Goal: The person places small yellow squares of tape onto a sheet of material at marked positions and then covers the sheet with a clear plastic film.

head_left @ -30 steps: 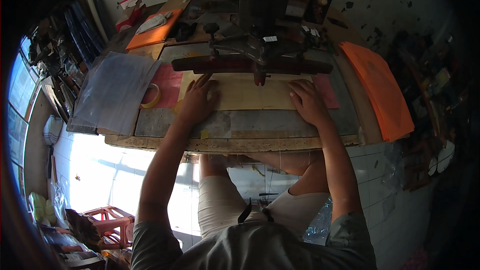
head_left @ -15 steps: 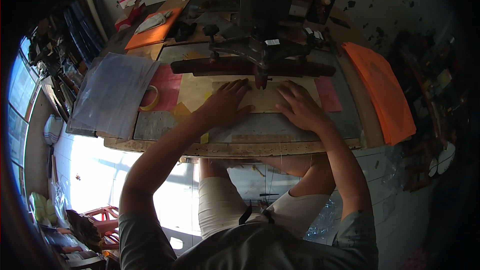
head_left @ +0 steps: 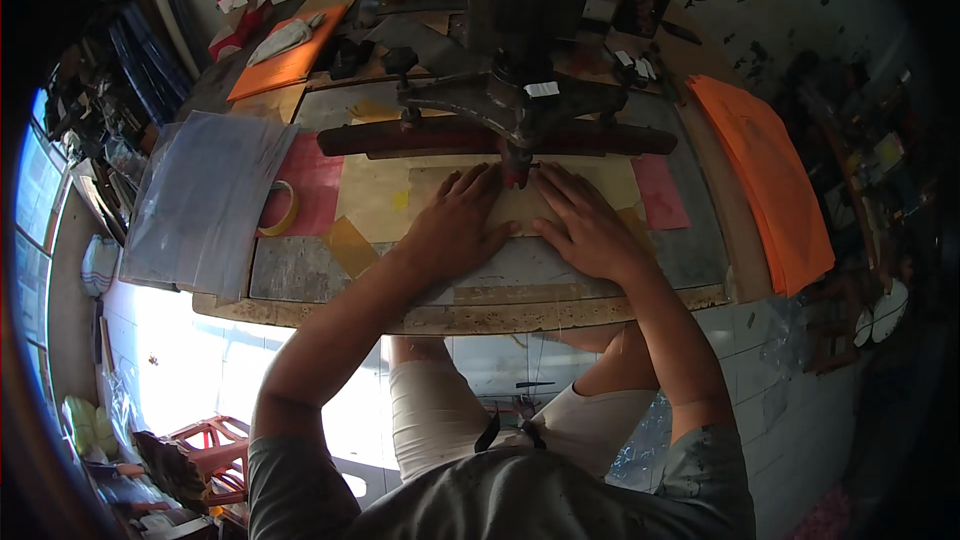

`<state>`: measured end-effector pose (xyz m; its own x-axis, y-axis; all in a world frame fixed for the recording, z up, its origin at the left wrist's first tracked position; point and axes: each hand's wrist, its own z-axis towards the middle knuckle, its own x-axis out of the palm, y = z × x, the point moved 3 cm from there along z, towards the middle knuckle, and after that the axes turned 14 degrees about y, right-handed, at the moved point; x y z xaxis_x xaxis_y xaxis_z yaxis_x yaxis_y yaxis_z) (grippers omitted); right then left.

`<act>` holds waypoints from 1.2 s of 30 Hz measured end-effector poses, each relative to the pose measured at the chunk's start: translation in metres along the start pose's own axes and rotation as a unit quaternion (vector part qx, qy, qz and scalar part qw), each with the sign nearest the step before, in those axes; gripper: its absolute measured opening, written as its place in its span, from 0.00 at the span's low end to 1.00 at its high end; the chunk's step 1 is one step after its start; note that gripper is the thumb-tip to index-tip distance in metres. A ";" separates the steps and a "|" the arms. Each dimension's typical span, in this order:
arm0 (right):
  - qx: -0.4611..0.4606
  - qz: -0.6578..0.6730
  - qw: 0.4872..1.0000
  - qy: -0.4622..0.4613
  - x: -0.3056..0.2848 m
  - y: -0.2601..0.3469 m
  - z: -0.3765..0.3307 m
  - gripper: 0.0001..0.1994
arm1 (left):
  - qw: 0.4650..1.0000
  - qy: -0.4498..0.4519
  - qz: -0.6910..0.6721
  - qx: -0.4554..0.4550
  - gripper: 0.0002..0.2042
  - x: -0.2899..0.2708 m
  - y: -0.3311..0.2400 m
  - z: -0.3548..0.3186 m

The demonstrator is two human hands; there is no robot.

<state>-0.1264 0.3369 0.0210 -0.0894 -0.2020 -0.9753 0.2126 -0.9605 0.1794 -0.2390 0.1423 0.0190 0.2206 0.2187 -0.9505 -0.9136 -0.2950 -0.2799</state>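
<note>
Palm down, my left hand point(head_left: 462, 215) lies with its fingers stretched out on a beige sheet point(head_left: 372, 202), left of the middle. My right hand point(head_left: 588, 224) rests flat on the same layers to the right, fingers also extended and thumb pointing toward the left thumb. Between the two hands a smaller tan piece point(head_left: 522, 208) shows; its edges are partly covered by my fingers. Just beyond my fingertips a long dark press bar point(head_left: 440, 136) hangs from a metal bracket point(head_left: 520, 105). Beneath the beige sheet, a pink sheet point(head_left: 310, 180) sticks out at both sides.
Clear plastic sheets point(head_left: 195, 200) and a tape roll point(head_left: 281, 208) lie on the left. Orange sheets point(head_left: 765, 180) are stacked at the right edge. A cloth point(head_left: 283, 40) sits on more orange sheets at the far left. A red stool point(head_left: 215, 450) stands on the floor.
My right hand has slid left, closer to my left hand and the middle of the bracket. Both hands stay flat. The whole view has shifted slightly.
</note>
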 end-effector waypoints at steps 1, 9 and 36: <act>0.001 0.002 1.000 0.001 0.000 0.000 -0.001 0.33 | 1.000 0.002 -0.001 0.000 0.33 -0.001 -0.001 0.000; 0.090 0.039 0.994 -0.045 -0.008 -0.014 -0.017 0.30 | 0.999 0.014 0.037 -0.032 0.33 -0.007 -0.003 -0.006; 0.139 -0.027 0.990 -0.005 -0.004 -0.019 -0.024 0.31 | 0.994 -0.034 0.026 -0.104 0.32 -0.005 0.010 -0.027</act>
<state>-0.1070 0.3603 0.0186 -0.1025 -0.1491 -0.9835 -0.0695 -0.9852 0.1566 -0.2401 0.1131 0.0176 0.1457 0.2584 -0.9550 -0.8316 -0.4910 -0.2597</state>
